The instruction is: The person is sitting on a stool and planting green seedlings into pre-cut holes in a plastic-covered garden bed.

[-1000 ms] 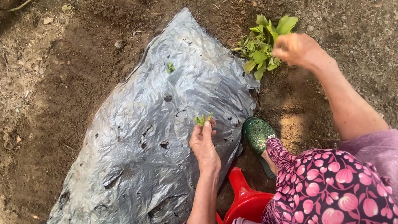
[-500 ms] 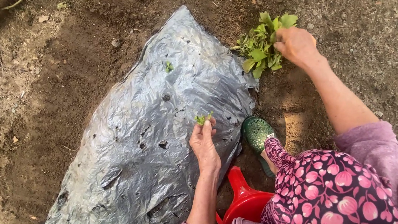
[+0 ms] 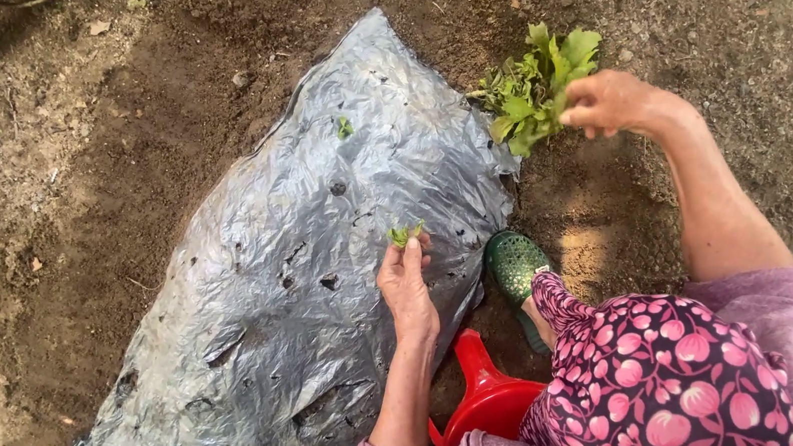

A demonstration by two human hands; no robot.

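A crinkled sheet of silvery-grey plastic film (image 3: 295, 296), shiny and creased, lies spread over dark, crumbly soil (image 3: 104, 138), with small ragged holes torn through it. The left hand (image 3: 406, 287) rests flat on the film, its fingers held together and their tips touching a small green seedling (image 3: 404, 235) that pokes up through one hole. A second tiny green sprout (image 3: 344, 128) stands in a hole farther up the sheet. The right hand (image 3: 616, 103) is off the film's edge, its grip closed on stems in a loose bunch of leafy green seedlings (image 3: 536, 85) that lies on the bare soil just beside the sheet's corner. Near the person's knee sit a green perforated rubber clog (image 3: 513, 264) and a smooth red plastic watering can (image 3: 484, 399), partly hidden by pink floral fabric (image 3: 657, 373).
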